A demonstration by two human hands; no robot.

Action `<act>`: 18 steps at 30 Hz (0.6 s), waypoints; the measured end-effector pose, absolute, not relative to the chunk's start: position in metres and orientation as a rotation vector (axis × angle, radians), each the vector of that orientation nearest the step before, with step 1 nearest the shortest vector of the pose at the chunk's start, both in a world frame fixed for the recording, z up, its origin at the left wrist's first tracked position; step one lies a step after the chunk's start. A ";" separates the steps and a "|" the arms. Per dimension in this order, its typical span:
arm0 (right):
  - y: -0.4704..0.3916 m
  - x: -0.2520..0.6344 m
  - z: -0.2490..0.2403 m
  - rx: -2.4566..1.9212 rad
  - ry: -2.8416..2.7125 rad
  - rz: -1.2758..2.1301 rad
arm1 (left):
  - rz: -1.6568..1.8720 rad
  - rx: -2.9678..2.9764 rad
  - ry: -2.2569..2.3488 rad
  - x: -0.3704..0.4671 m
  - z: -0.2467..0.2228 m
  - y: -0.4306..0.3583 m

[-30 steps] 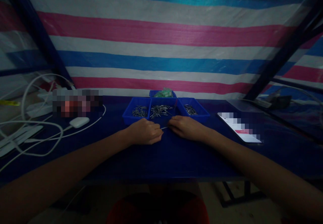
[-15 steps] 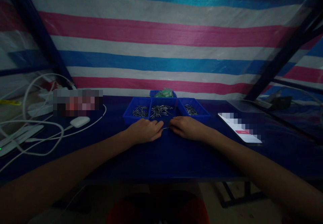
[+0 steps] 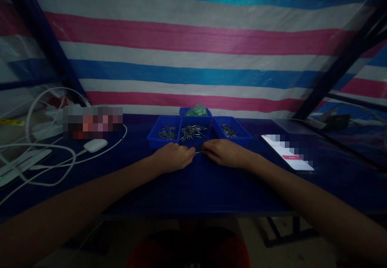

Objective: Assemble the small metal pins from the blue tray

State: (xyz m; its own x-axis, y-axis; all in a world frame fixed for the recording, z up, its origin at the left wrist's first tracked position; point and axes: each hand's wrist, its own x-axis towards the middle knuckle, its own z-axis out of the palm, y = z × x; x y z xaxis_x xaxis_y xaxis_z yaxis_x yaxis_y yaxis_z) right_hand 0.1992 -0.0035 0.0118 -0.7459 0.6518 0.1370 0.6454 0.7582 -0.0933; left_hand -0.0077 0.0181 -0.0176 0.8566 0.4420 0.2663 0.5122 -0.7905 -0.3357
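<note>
A thin, light-coloured rod (image 3: 198,152) spans the small gap between my two hands, low over the blue table (image 3: 193,191). My left hand (image 3: 175,157) is closed on its left end, and my right hand (image 3: 222,153) is closed on its right end. Just beyond the hands, metal pins lie in a left blue tray (image 3: 153,140) and a right blue tray (image 3: 245,140). Between these trays is a loose heap of metal pins (image 3: 191,131). Behind it, a back blue tray (image 3: 182,113) holds green packets (image 3: 198,110).
White cables (image 3: 74,159) and a white adapter (image 3: 95,145) lie on the left, near a blurred-out object (image 3: 99,123). A lit phone (image 3: 290,157) rests on the right. Striped sheeting (image 3: 187,42) hangs behind the table, between dark frame posts.
</note>
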 end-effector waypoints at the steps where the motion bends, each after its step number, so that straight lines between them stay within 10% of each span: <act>1: -0.003 0.199 0.012 -1.043 -2.792 0.057 | -0.246 -2.637 -0.704 -0.008 -0.017 0.018; 18: 0.001 0.201 0.009 -1.064 -2.781 0.022 | -0.267 -2.710 -0.787 -0.009 -0.012 0.018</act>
State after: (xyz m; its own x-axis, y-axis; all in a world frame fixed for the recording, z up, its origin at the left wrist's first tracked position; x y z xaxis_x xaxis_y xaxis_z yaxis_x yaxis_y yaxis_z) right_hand 0.2008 0.0007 0.0094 -0.7331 0.6640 0.1470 0.6616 0.7464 -0.0717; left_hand -0.0085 0.0184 -0.0123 0.8322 0.4899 0.2599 0.5468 -0.8028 -0.2377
